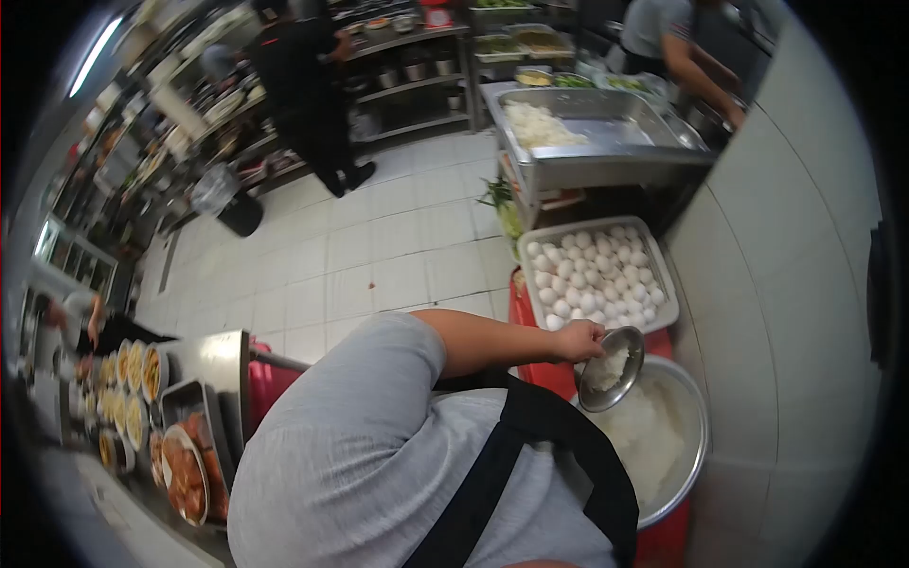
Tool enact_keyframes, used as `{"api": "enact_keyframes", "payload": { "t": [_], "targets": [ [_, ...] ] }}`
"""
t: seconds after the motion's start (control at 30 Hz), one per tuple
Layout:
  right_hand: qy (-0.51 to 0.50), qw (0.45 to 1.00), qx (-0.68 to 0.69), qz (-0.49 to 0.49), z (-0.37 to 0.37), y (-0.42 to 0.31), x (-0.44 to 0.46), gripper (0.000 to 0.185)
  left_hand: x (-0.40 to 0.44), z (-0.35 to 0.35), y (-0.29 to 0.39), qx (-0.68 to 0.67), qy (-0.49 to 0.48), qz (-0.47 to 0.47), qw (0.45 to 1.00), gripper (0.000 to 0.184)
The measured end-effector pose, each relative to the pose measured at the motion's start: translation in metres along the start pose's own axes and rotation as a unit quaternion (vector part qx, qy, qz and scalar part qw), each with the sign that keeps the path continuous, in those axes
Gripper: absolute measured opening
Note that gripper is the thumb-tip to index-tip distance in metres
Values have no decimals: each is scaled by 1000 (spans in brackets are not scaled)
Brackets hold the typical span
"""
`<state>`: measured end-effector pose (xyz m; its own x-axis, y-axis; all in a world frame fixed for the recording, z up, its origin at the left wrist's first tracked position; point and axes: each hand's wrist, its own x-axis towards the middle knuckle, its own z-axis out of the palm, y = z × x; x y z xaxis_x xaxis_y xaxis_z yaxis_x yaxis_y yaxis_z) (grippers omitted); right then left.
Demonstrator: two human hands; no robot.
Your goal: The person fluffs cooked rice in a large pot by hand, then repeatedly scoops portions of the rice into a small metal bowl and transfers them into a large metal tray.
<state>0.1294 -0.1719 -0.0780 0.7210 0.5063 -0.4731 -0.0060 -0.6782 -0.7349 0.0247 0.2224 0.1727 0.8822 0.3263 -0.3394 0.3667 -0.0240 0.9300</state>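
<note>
My left hand (579, 342) grips the rim of a small metal bowl (633, 352), fingers closed on its edge. White cooked rice (607, 369) lies inside the tilted bowl. Beneath it stands a large round metal pot (703, 431), which also contains white rice (649, 440); the bowl overlaps its upper rim in view. My right hand is out of the frame; only a sliver of skin shows at the bottom edge. Beyond my left hand sits a grey tray (670, 298) full of white eggs (592, 270).
A red stand (544, 376) is under the tray and pot. A tiled wall (786, 312) bounds the right. Behind the eggs, a steel pan (630, 156) holds rice. Food bowls (154, 371) line a counter at left. Several people work nearby, one in black (301, 90).
</note>
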Motion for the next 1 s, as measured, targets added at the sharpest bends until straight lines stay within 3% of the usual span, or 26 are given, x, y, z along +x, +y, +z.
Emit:
{"api": "enact_keyframes", "payload": {
  "t": [0.07,0.17,0.23,0.3,0.33,0.37,0.4,0.43,0.47,0.5,0.53,0.57,0.63,0.73,0.83,0.93,1.0],
  "targets": [
    [38,991,127,3,-13,49,-15,37,25,27,-16,76,7,73,994,22],
    [127,936,310,112,-34,-78,-79,42,49,71,-40,121,-12,108,987,20],
    [116,971,120,170,-52,-178,-117,43,54,92,-41,129,-35,84,987,19],
    [213,944,216,-130,-26,-129,-91,44,51,119,-41,138,-72,31,987,18],
    [343,924,-82,-148,-12,-112,-71,42,51,132,-42,119,-77,-36,989,14],
    [282,948,-138,-58,-15,-175,-86,41,63,149,-64,113,-69,-58,989,13],
    [296,944,-54,-134,-15,-188,-83,41,63,151,-64,101,-99,-107,984,17],
    [260,955,-105,-94,-18,-182,-83,40,59,144,-61,101,-112,-87,985,19],
    [301,931,-180,-104,-19,-169,-80,39,55,138,-58,100,-124,-66,985,22],
    [323,924,-169,-111,-27,-174,-87,39,78,133,-96,65,-145,-47,986,20],
    [282,948,-150,-6,-43,-197,-103,41,78,130,-90,-80,-146,-89,982,14],
    [323,940,-75,-82,-48,-171,-108,41,79,127,-83,-186,-143,-133,963,10],
    [340,925,-159,-64,-74,-132,-116,42,85,118,-71,-183,-149,-129,963,10],
    [243,953,-160,80,-93,-122,-109,43,87,92,-60,-213,-123,-130,960,17],
    [255,941,-220,24,-65,-73,-54,39,85,65,-49,-237,-87,-131,959,25],
    [108,945,-300,70,-44,-106,-19,28,74,39,-38,-226,-33,-117,967,29],
    [93,959,-267,27,-25,-98,-2,25,63,24,-31,-222,9,-122,967,31]
  ]
}}
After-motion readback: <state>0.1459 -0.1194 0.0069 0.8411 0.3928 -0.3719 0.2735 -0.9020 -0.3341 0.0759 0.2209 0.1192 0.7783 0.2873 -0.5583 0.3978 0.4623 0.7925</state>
